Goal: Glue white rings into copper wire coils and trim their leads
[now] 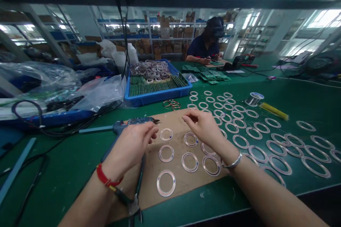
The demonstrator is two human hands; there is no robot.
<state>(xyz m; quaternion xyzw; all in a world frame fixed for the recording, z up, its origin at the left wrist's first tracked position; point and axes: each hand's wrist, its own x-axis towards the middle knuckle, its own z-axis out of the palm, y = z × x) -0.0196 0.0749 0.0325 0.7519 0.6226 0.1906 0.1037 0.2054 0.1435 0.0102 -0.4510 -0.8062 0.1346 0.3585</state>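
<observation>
My left hand (133,143), with a red band at the wrist, hovers over the left part of a brown cardboard sheet (149,198). Its fingers are curled together; whatever they may hold is hidden. A blue hot glue gun (125,125) lies just behind and partly under it. Across the sheet, my right hand (204,126) has thumb and forefinger pinched; anything between them is too small to make out. Flat copper wire coils (166,153) lie in rows on the cardboard between and below the hands. Cutting pliers (134,205) lie near my left forearm.
Many more coils (239,123) spread over the green table at right, near a solder wire spool (255,98) and yellow tube (274,110). Behind stands a blue tray (160,97) of circuit boards and coils. A co-worker (206,44) sits opposite. Cables and plastic bags (98,92) crowd the left.
</observation>
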